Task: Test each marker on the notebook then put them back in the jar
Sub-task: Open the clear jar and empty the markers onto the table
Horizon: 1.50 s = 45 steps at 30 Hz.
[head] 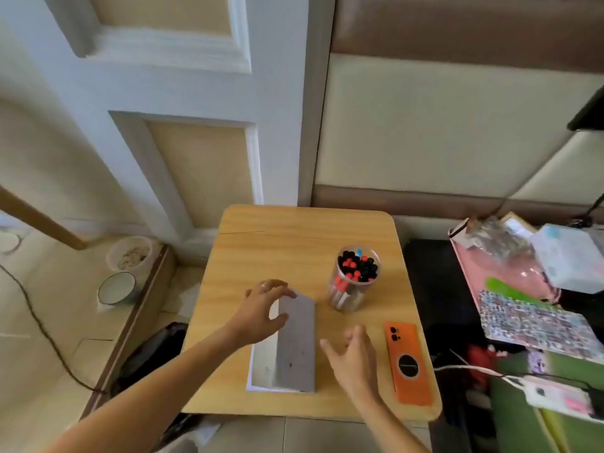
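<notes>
The task looks to be at its opening step. The person's left hand (265,313) curls its fingers and thumb around the far edge of the notebook's grey cover (295,344), which stands lifted partway, tilted up from the white page (263,362) beneath it. So the notebook (281,384) is half open, directly under and just nearer than that grip, with the page showing only faint specks that are too small to read as marker strokes.

The right hand (354,356) holds nothing; its fingers are spread and relaxed, hovering just beside the cover's free edge, apart from it as far as can be told.

The jar (354,282) stands upright on the wooden table (294,237), beyond the right hand and off to the far right of the left hand's grip. It appears full: the markers (358,266) sit inside with red and black caps up, plus 1 pale blue one. None lies out on the table and none is in either hand. An orange phone (408,361) lies flat just to the right of the right hand.

Judging by this, 0 markers have been tested. What remains is nearly everything: lay the cover flat, draw out each marker, uncap, scribble on the page, recap, and return it to the jar.
</notes>
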Tool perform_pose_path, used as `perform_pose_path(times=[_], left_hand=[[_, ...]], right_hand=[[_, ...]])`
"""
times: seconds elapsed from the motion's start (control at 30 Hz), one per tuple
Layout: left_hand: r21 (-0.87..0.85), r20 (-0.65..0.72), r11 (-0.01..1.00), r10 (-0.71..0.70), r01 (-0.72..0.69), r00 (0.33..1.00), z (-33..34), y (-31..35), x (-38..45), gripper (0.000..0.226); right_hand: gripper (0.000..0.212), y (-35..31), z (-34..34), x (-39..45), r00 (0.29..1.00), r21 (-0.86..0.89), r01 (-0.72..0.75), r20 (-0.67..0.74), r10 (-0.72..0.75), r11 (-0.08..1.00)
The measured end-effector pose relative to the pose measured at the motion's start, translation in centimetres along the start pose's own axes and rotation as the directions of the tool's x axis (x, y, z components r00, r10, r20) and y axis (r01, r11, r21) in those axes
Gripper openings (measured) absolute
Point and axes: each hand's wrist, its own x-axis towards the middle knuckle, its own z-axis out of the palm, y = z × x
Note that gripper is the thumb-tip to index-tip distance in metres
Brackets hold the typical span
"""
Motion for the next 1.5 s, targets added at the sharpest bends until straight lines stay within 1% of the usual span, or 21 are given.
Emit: perform_pose_path(times=[0.03,0.07,0.1,0.13,0.2,0.3,0.4,0.53,0.63,0.73,0.8,0.9,1.1,1.23,1.3,1.37,1.43,1.5], left_hand=[[0.029,0.003,1.0,0.007,-0.007,1.0,1.1,-1.0,0.0,0.048],[0.069,0.001,0.998,0.007,-0.008,1.0,1.8,-2.0,0.4,0.049],[0.108,-0.016,0.994,0.016,-0.014,1.0,2.7,-3.2,0.8,0.051],[0.115,-0.034,0.993,0.004,0.0,0.999,3.3,-4.0,1.1,0.052],[0.168,-0.101,0.986,0.022,-0.005,0.995,4.7,-5.5,2.5,0.045],[0.233,-0.192,0.971,0.102,-0.055,0.976,6.9,-7.1,4.6,0.035],[0.254,-0.259,0.96,0.183,-0.115,0.948,8.5,-7.5,7.0,0.036],[0.28,-0.299,0.939,0.281,-0.198,0.912,9.9,-7.6,9.3,0.03],[0.243,-0.311,0.946,0.287,-0.216,0.906,10.4,-8.0,9.8,0.033],[0.16,-0.314,0.96,0.27,-0.23,0.91,10.2,-8.6,9.8,0.031],[0.133,-0.318,0.957,0.289,-0.259,0.903,10.1,-9.0,9.8,0.028],[0.126,-0.319,0.95,0.312,-0.286,0.895,10.0,-8.9,9.6,0.034],[0.211,-0.375,0.915,0.401,-0.344,0.836,10.1,-8.4,8.9,0.036],[0.26,-0.398,0.885,0.464,-0.388,0.792,9.9,-7.9,8.2,0.026],[0.268,-0.409,0.874,0.485,-0.406,0.773,10.0,-7.4,7.8,0.027],[0.309,-0.387,0.862,0.501,-0.403,0.774,10.0,-7.0,7.4,0.026],[0.377,-0.328,0.833,0.53,-0.406,0.782,10.0,-6.9,7.0,0.02],[0.39,-0.27,0.834,0.508,-0.389,0.818,9.8,-6.7,6.7,0.014]], right_hand=[[0.068,1.2,0.7,0.3,0.996,0.031,-0.075,-0.04,0.076,0.997],[0.091,2.1,1.2,1.3,0.99,0.06,-0.105,-0.092,0.11,0.993],[0.111,2.8,1.6,2.6,0.987,0.133,-0.083,-0.123,0.1,0.988],[0.124,2.9,1.9,4.1,0.986,0.171,-0.05,-0.151,0.076,0.984],[0.135,2.7,2.8,7.5,0.97,0.219,0.067,-0.245,-0.011,0.973],[0.131,2.8,5.1,10.8,0.911,0.279,0.215,-0.402,-0.09,0.936],[0.123,3.7,7.3,12.7,0.867,0.362,0.311,-0.488,-0.106,0.879],[0.117,3.8,8.2,15.2,0.834,0.391,0.449,-0.506,-0.22,0.803],[0.115,3.4,8.6,16.3,0.801,0.364,0.522,-0.519,-0.297,0.772],[0.116,2.9,9.0,17.0,0.781,0.33,0.538,-0.541,-0.312,0.776],[0.116,2.8,9.1,17.2,0.773,0.326,0.547,-0.551,-0.314,0.771],[0.116,3.1,9.1,17.5,0.764,0.333,0.563,-0.56,-0.322,0.757],[0.118,3.2,9.2,17.2,0.753,0.312,0.576,-0.563,-0.342,0.756],[0.119,3.1,9.3,16.9,0.73,0.263,0.59,-0.579,-0.364,0.764],[0.119,3.1,9.3,16.8,0.731,0.255,0.582,-0.581,-0.359,0.772],[0.119,3.0,9.3,16.7,0.744,0.266,0.567,-0.572,-0.346,0.78],[0.119,2.9,9.3,16.4,0.747,0.262,0.556,-0.574,-0.335,0.789],[0.118,2.9,9.2,15.9,0.744,0.235,0.541,-0.582,-0.329,0.808]])
